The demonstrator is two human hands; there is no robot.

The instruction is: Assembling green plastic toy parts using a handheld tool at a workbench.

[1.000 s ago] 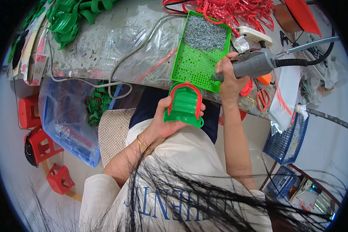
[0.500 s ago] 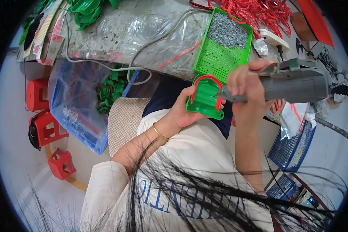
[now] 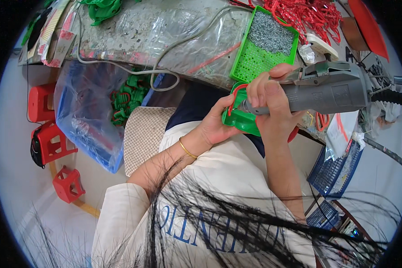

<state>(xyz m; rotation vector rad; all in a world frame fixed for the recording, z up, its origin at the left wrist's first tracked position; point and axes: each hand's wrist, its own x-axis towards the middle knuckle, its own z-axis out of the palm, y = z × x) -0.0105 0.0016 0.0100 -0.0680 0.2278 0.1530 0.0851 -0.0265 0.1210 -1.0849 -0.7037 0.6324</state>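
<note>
A green plastic shell [image 3: 245,123] with a red strap [image 3: 232,100] along its edge rests in my left hand [image 3: 213,123], the fingers curled round its left side. My right hand [image 3: 272,96] is wrapped round the front of a grey electric screwdriver [image 3: 326,94] that lies nearly level. The tool's nose points left into the hollow of the shell. Whether its tip touches a screw cannot be made out, and the right hand covers much of the shell's right side.
Beyond my hands, a green perforated tray [image 3: 235,67] holds small metal screws [image 3: 272,33]. Red straps [image 3: 306,15] are heaped behind it. A grey cable [image 3: 158,62] droops over the table edge. To the left stands a plastic-lined blue bin [image 3: 116,161] with green parts [image 3: 129,100], beside red stools [image 3: 42,103].
The screwdriver's nose has moved left and deeper into the green shell, and my right hand now covers more of it. The shell has tilted. The whole view has shifted slightly.
</note>
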